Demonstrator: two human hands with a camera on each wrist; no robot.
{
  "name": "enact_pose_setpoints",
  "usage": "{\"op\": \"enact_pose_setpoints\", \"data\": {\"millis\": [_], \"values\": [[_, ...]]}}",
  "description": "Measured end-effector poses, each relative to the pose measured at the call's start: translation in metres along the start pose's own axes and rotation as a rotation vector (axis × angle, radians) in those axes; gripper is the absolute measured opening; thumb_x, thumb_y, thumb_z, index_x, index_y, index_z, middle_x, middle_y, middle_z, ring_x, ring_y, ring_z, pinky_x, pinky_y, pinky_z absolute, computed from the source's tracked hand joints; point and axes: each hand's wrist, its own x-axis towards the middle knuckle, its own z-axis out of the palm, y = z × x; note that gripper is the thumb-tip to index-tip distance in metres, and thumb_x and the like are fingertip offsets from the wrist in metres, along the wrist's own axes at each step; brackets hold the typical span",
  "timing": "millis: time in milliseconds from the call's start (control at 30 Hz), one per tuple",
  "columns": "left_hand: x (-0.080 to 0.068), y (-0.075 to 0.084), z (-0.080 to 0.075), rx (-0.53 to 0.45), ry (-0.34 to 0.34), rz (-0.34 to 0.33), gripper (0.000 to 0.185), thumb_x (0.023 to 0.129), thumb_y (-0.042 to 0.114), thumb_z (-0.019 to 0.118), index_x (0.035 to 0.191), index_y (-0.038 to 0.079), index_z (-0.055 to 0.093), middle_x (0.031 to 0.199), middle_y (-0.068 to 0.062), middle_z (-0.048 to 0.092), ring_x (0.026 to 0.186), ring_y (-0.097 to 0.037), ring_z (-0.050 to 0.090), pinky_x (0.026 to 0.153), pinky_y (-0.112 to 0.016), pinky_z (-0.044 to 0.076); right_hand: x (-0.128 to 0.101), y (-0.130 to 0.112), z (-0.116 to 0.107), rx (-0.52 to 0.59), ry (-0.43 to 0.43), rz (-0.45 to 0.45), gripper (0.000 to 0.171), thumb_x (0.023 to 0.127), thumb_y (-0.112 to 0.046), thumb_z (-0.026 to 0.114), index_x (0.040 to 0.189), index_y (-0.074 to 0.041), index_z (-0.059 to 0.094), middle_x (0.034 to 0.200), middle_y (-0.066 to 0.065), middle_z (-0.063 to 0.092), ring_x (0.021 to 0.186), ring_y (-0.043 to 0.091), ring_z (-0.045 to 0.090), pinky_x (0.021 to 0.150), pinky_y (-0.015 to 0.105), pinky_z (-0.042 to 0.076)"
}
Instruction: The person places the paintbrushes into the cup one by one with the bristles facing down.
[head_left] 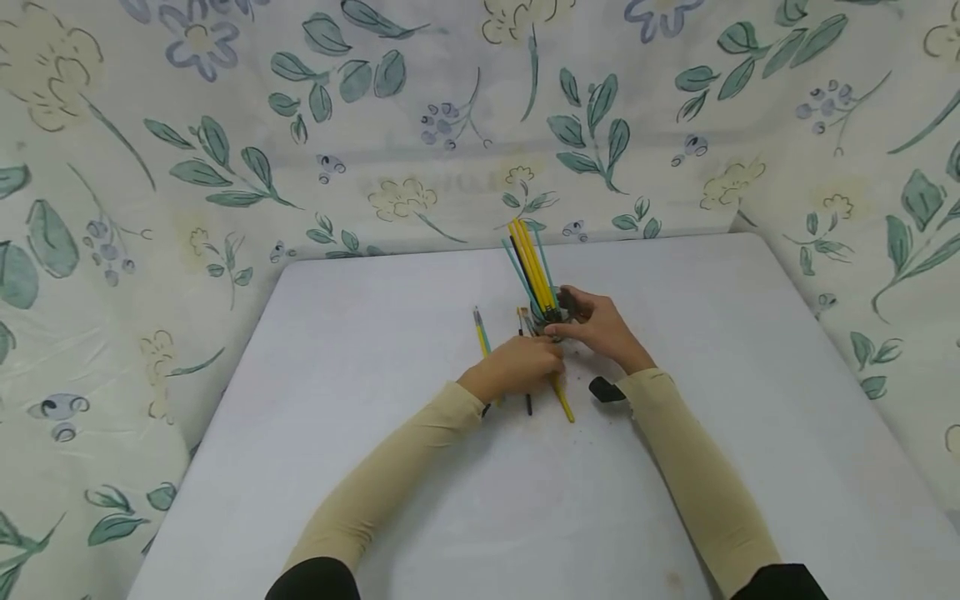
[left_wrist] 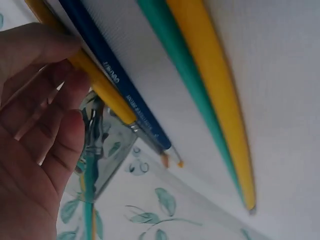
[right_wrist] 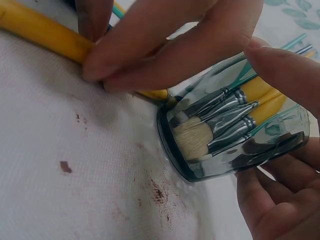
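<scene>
A person in beige sleeves worked at the middle of a pale lavender-grey table (head_left: 375,467) whose far and side edges met a draped floral cloth (head_left: 225,150). The right hand (head_left: 600,329) curled round a clear, blue-green tinted glass tumbler (right_wrist: 235,135), fingers below it and the thumb along its top, holding it where it stood on the table. Inside the tumbler stood a bundle of paintbrushes (head_left: 531,267), bristles down against the thick base, their yellow, teal and black handles fanning up and back toward the cloth.

The left hand (head_left: 521,362) lay just left of the tumbler, touching the right hand's fingers. Its fingertips (right_wrist: 105,65) were pressed together, pinching a yellow-handled paintbrush (right_wrist: 45,32) that lay flat on the table, its metal ferrule end right at the foot of the glass. Beside the left hand lay more loose brushes: a yellow and teal pair (head_left: 480,329) to the left, and a thin black one (head_left: 528,404) near the wrist. In the left wrist view a dark blue handle (left_wrist: 125,90) lay alongside the yellow one.

Brown specks stained the table near the glass base. A small black object (head_left: 606,389) sat just by the right wrist. Broad bare table stretched to both sides and toward the near edge, well apart from the hands.
</scene>
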Motion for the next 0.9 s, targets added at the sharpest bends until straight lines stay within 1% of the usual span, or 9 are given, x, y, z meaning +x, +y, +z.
{"op": "enact_pose_setpoints", "data": {"millis": [133, 200, 333, 400, 500, 567, 767, 833, 900], "values": [[0.0, 0.006, -0.002, 0.13, -0.019, 0.041, 0.018, 0.102, 0.014, 0.064, 0.112, 0.019, 0.078, 0.111, 0.004, 0.073, 0.102, -0.014, 0.069, 0.084, -0.028, 0.06, 0.0, 0.001, 0.0, -0.005, 0.004, 0.001, 0.095, 0.086, -0.035, 0.085, 0.16, -0.004, 0.034, 0.163, 0.018, 0.042, 0.15, 0.035, 0.045, 0.121, 0.048, 0.041], [0.0, 0.008, -0.001, 0.163, -0.024, 0.053, 0.018, 0.101, 0.014, 0.065, 0.113, 0.019, 0.077, 0.112, 0.004, 0.073, 0.102, -0.014, 0.069, 0.083, -0.028, 0.06, 0.0, 0.001, 0.0, -0.009, 0.005, 0.006, 0.097, 0.086, -0.037, 0.085, 0.16, -0.004, 0.033, 0.164, 0.018, 0.041, 0.15, 0.035, 0.044, 0.121, 0.047, 0.04], [-0.005, 0.009, -0.005, 0.172, -0.013, 0.064, 0.016, 0.1, 0.013, 0.066, 0.112, 0.017, 0.076, 0.11, 0.004, 0.073, 0.102, -0.014, 0.068, 0.081, -0.028, 0.06, -0.001, 0.002, 0.002, 0.007, -0.001, 0.012, 0.098, 0.086, -0.037, 0.085, 0.161, -0.004, 0.032, 0.165, 0.017, 0.039, 0.152, 0.034, 0.042, 0.122, 0.046, 0.039], [-0.011, 0.008, -0.01, 0.169, 0.024, 0.067, 0.015, 0.098, 0.011, 0.067, 0.108, 0.017, 0.076, 0.108, 0.004, 0.073, 0.1, -0.013, 0.068, 0.078, -0.027, 0.06, -0.001, 0.002, 0.003, 0.021, -0.005, 0.0, 0.096, 0.086, -0.034, 0.085, 0.16, -0.003, 0.033, 0.164, 0.018, 0.04, 0.151, 0.034, 0.042, 0.121, 0.046, 0.04], [-0.022, 0.001, -0.022, 0.137, 0.127, 0.058, 0.014, 0.095, 0.007, 0.068, 0.104, 0.014, 0.075, 0.108, 0.003, 0.073, 0.098, -0.013, 0.068, 0.077, -0.028, 0.061, -0.001, 0.001, 0.004, 0.04, -0.007, -0.025, 0.09, 0.088, -0.028, 0.084, 0.159, -0.001, 0.035, 0.162, 0.019, 0.043, 0.149, 0.036, 0.046, 0.12, 0.047, 0.041], [-0.033, -0.006, -0.033, 0.075, 0.222, 0.038, 0.014, 0.093, 0.005, 0.07, 0.103, 0.014, 0.075, 0.108, 0.002, 0.073, 0.097, -0.012, 0.069, 0.077, -0.027, 0.061, -0.001, 0.0, 0.004, 0.046, -0.006, -0.032, 0.088, 0.089, -0.028, 0.084, 0.158, -0.003, 0.037, 0.159, 0.019, 0.047, 0.147, 0.036, 0.049, 0.12, 0.048, 0.041], [-0.067, -0.034, -0.069, -0.235, 0.562, -0.035, 0.015, 0.088, 0.002, 0.077, 0.102, 0.008, 0.074, 0.102, -0.003, 0.074, 0.091, -0.015, 0.069, 0.08, -0.029, 0.06, -0.002, -0.004, 0.004, 0.052, -0.005, 0.002, 0.093, 0.086, -0.034, 0.085, 0.16, -0.007, 0.036, 0.161, 0.017, 0.046, 0.149, 0.034, 0.046, 0.123, 0.047, 0.038], [-0.074, -0.041, -0.078, -0.349, 0.669, -0.043, 0.015, 0.087, -0.001, 0.076, 0.1, 0.005, 0.072, 0.099, -0.006, 0.074, 0.089, -0.017, 0.068, 0.079, -0.033, 0.061, -0.002, -0.004, 0.004, 0.032, 0.006, 0.02, 0.094, 0.086, -0.035, 0.085, 0.16, -0.008, 0.035, 0.163, 0.016, 0.043, 0.151, 0.033, 0.043, 0.123, 0.047, 0.038], [-0.077, -0.047, -0.086, -0.445, 0.755, -0.052, 0.014, 0.088, -0.002, 0.075, 0.101, 0.003, 0.071, 0.098, -0.008, 0.074, 0.089, -0.018, 0.069, 0.078, -0.035, 0.061, -0.002, -0.005, 0.004, 0.015, 0.011, 0.033, 0.094, 0.086, -0.035, 0.085, 0.161, -0.008, 0.035, 0.164, 0.015, 0.042, 0.152, 0.033, 0.042, 0.124, 0.047, 0.037]]}}
